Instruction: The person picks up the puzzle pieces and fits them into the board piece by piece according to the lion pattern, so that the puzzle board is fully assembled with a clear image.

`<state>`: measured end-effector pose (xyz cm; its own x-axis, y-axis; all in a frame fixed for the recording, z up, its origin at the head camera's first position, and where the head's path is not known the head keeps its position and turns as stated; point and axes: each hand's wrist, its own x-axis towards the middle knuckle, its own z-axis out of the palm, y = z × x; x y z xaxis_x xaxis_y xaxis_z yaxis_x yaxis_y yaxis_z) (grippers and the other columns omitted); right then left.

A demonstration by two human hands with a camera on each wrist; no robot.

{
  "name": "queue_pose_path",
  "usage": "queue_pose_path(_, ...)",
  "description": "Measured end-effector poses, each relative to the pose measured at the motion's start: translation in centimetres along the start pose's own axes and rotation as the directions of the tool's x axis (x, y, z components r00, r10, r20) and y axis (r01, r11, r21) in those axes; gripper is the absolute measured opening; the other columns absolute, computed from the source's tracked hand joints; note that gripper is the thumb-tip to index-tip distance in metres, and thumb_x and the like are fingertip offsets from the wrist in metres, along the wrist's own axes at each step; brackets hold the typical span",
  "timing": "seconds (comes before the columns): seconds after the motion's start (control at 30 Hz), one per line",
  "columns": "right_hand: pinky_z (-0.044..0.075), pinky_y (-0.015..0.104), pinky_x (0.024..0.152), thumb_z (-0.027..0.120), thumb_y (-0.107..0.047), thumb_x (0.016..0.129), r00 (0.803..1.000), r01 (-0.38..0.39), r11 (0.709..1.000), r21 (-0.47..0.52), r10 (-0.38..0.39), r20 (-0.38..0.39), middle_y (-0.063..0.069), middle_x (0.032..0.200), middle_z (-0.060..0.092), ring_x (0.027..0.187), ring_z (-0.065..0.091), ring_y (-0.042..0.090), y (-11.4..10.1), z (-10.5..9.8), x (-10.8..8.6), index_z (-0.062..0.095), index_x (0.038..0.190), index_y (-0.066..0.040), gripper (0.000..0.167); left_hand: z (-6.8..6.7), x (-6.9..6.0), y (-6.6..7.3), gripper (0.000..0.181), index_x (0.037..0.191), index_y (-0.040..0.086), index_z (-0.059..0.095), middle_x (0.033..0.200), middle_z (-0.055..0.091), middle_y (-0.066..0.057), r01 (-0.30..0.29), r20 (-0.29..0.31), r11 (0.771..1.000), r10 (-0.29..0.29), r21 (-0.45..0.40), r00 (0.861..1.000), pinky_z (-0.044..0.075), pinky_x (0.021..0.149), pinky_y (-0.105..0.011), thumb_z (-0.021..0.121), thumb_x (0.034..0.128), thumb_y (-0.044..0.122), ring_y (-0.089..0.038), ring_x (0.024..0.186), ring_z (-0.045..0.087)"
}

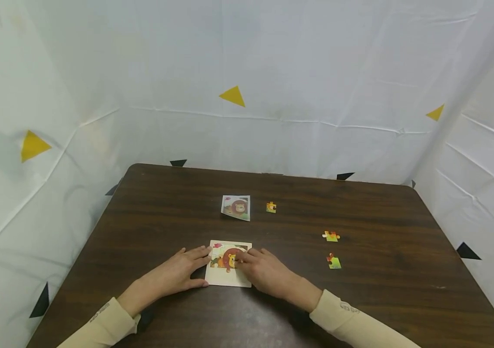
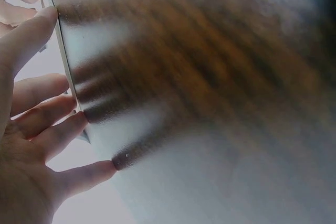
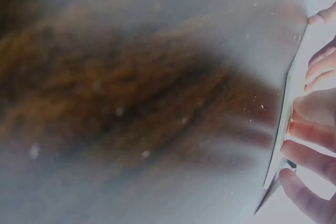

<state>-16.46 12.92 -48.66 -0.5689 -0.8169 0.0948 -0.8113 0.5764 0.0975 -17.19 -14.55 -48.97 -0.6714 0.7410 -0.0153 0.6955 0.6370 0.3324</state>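
Note:
A pale square puzzle board point(image 1: 225, 278) lies near the table's front. Puzzle pieces point(image 1: 219, 261) showing a lion fill its upper part, and its lower strip is bare. My left hand point(image 1: 181, 270) rests at the board's left side, fingers extended and touching its edge; the left wrist view shows these fingers point(image 2: 58, 135) spread. My right hand point(image 1: 270, 273) reaches over the board's right side. Its bent fingers and thumb come together on a puzzle piece at the lion's face, partly hidden beneath them. In the right wrist view, thumb and fingers point(image 3: 310, 156) meet at the board.
A picture card point(image 1: 235, 208) with a lion and a curled corner lies behind the board. One loose piece point(image 1: 271, 207) is beside the card. Farther right are a second piece point(image 1: 331, 236) and a third piece point(image 1: 334, 261). White sheeting point(image 1: 273, 63) surrounds the dark wooden table point(image 1: 386, 217).

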Motion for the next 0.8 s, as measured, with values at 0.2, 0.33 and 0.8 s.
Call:
queue_pose_path(0.2,0.049,0.038,0.09,0.065,-0.019,0.092,1.0,0.001,1.0,0.019,-0.001,0.008,0.0,0.126,0.061,0.11,0.059,0.016,-0.2,-0.6,-0.5,0.066,0.123,-0.012,0.032,0.2,0.0,-0.1,0.061,0.131,0.0,0.058,0.146,0.045,-0.016,0.0,-0.005,1.0,0.0,-0.003,1.0,0.037,0.095,-0.067,0.07,0.087,0.041,-0.033,0.132,0.044)
queue_pose_path(0.33,0.047,0.039,0.092,0.065,-0.019,0.093,0.999,-0.029,0.995,0.094,0.031,-0.016,-0.001,0.128,0.061,0.113,0.057,0.017,0.1,-0.9,-0.8,0.067,0.123,-0.015,0.03,0.3,0.0,-0.2,0.06,0.13,0.001,0.059,0.146,0.045,-0.016,-0.002,-0.011,1.0,0.002,0.005,1.0,0.037,0.095,-0.067,0.07,0.087,0.042,-0.033,0.132,0.044)
queue_pose_path(0.8,0.049,0.045,0.083,0.072,-0.01,0.087,0.957,-0.166,0.964,0.206,0.207,-0.201,0.008,0.121,0.063,0.11,0.057,0.025,4.8,-1.1,-3.1,0.069,0.114,-0.01,0.028,0.4,0.0,-0.1,0.06,0.13,0.0,0.059,0.145,0.045,-0.017,0.004,-0.024,1.0,-0.004,0.011,1.0,0.038,0.095,-0.067,0.072,0.086,0.039,-0.032,0.132,0.044)
